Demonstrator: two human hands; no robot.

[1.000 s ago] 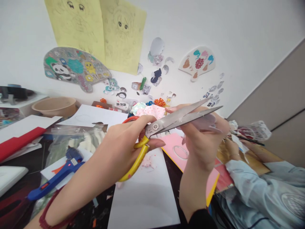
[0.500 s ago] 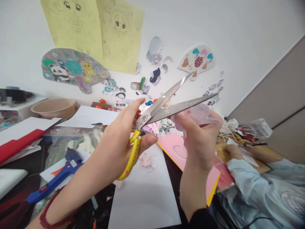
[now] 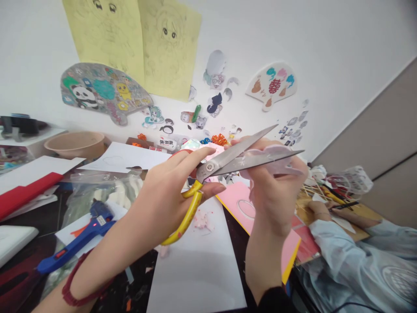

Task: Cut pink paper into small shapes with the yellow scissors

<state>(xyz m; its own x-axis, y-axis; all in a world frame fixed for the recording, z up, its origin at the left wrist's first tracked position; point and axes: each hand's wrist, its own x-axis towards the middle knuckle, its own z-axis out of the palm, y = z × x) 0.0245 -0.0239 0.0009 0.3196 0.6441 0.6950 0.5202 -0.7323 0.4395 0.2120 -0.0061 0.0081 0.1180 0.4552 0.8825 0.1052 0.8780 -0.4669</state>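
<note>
The left hand's (image 3: pixel 163 200) fingers curled round the scissors' (image 3: pixel 210 167) handles; the right hand's (image 3: pixel 273 200) pinched a pale pink piece (image 3: pixel 280 168) at right, beside the parted blades. A slip while closing could have nicked skin or torn the piece.

Under soft, even light, a plain white wall (image 3: pixel 342 56) spans the background behind the far edge of a dark table (image 3: pixel 241 243), and a beige-grey panel (image 3: pixel 381 143) meets the wall along a slanting seam at the right.
</note>
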